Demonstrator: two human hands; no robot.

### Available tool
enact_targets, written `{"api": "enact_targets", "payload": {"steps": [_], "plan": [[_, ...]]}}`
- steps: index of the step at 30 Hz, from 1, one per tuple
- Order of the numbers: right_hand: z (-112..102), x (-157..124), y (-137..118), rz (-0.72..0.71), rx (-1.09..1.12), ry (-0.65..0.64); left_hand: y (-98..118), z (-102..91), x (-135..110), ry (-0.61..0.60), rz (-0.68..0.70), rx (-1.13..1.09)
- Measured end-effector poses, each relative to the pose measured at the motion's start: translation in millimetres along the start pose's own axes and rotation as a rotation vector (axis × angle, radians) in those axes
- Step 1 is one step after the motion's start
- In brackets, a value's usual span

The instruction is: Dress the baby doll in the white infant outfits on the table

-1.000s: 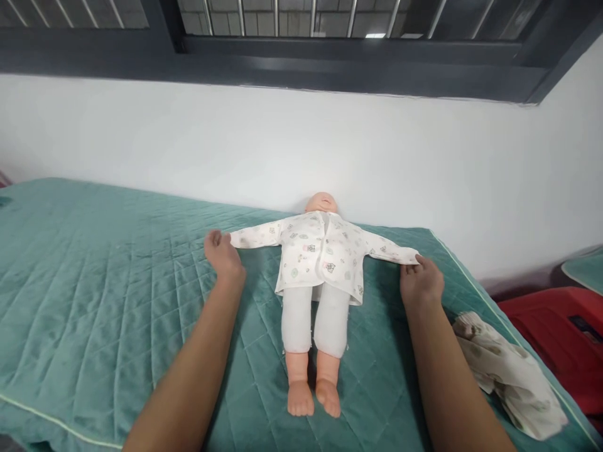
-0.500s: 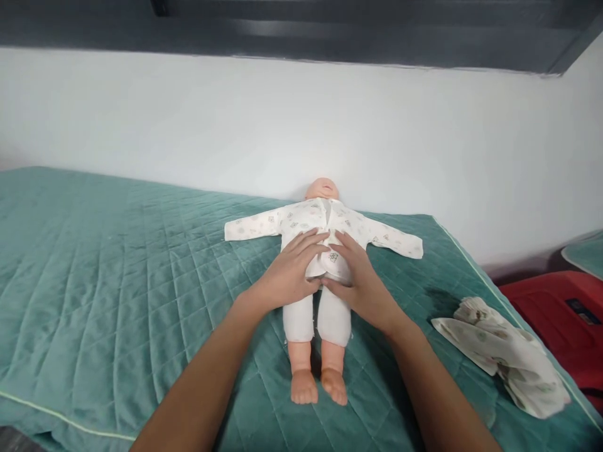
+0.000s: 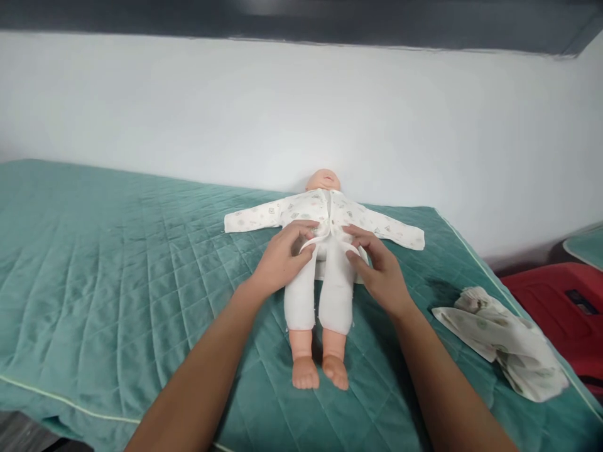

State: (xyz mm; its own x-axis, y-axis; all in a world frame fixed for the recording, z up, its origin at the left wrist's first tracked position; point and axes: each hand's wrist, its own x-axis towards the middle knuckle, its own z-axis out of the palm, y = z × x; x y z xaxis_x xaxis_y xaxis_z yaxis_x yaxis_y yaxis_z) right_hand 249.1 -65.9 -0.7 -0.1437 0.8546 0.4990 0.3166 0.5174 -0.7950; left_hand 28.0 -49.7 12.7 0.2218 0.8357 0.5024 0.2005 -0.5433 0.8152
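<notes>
A baby doll (image 3: 325, 181) lies on its back, its head at the wall and its bare feet toward me. It wears a white patterned baby shirt (image 3: 301, 207), the sleeves spread out to both sides. At the shirt's lower left front, my left hand (image 3: 285, 254) has the hem between thumb and fingers. My right hand (image 3: 379, 263) grips the hem on the other side in the same way. The hem is raised, baring the tops of the doll's white cloth legs (image 3: 336, 295). My fingertips partly hide the shirt's lower front.
A green quilted bed cover (image 3: 141, 282) lies under the doll. Crumpled patterned cloth (image 3: 504, 345) rests near the right edge. Beyond that edge stands a red case (image 3: 551, 307). A white wall (image 3: 301, 107) rises behind, with a dark beam (image 3: 301, 22) above it.
Both hands lay spread on the shirt's lower front; now their fingers are curled on the hem. The hem has come up off the doll's thighs. The view has tilted slightly downward.
</notes>
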Motion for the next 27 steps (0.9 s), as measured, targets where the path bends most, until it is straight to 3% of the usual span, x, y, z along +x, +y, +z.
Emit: {"api": "enact_targets", "payload": {"steps": [3, 6, 11, 14, 18, 27], "plan": [[3, -5, 6, -0.035, -0.043, 0.0, -5, 1.6, -10, 0.109, 0.022, 0.001], [4, -19, 12, -0.024, -0.099, 0.044, -12, -1.3, -28, 0.225, -0.048, -0.034], [-8, -51, 24, 0.226, -0.275, 0.247, -21, -10.8, -55, 0.309, -0.159, -0.014], [-12, -57, 26, 0.357, -0.39, 0.235, -25, -11.7, -60, 0.353, -0.273, -0.023], [-11, -52, 23, 0.44, -0.486, 0.164, -31, -9.9, -58, 0.302, -0.349, 0.073], [-15, -54, 19, 0.452, -0.519, 0.231, -34, -13.5, -64, 0.205, -0.313, 0.281]]}}
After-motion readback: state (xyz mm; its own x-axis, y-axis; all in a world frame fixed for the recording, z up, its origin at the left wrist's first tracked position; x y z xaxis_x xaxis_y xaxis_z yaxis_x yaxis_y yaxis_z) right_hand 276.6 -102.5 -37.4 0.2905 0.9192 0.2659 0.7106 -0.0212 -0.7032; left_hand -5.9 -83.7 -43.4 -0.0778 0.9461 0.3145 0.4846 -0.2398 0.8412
